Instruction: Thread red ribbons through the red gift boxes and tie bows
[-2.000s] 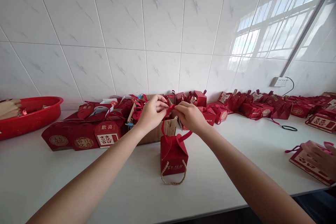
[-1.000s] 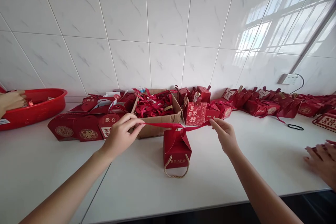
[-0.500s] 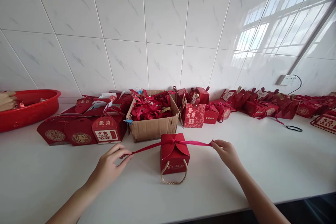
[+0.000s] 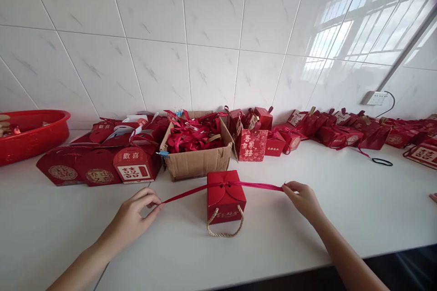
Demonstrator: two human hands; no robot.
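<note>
A red gift box (image 4: 218,200) stands on the white table in front of me, its curved top flaps folded down. From its top a red ribbon (image 4: 259,186) stretches out to both sides, nearly straight. My left hand (image 4: 136,213) pinches the ribbon's left end between thumb and fingers. The right end is pinched in my right hand (image 4: 303,198). A twisted beige rope handle (image 4: 225,235) hangs down at the box's near side. Neither hand touches the box itself.
Behind the box sits an open cardboard carton (image 4: 198,163) full of red ribbons. Red boxes (image 4: 133,163) crowd the left, near a red basin (image 4: 37,136). More red boxes (image 4: 341,136) line the wall at right, with a black loop (image 4: 382,162). Another person's fingertips (image 4: 433,197) show at the right edge.
Both hands have moved farther apart, drawing the ribbon out sideways. The loops at the box top have pulled in tighter. Fingertips have appeared at the right edge.
</note>
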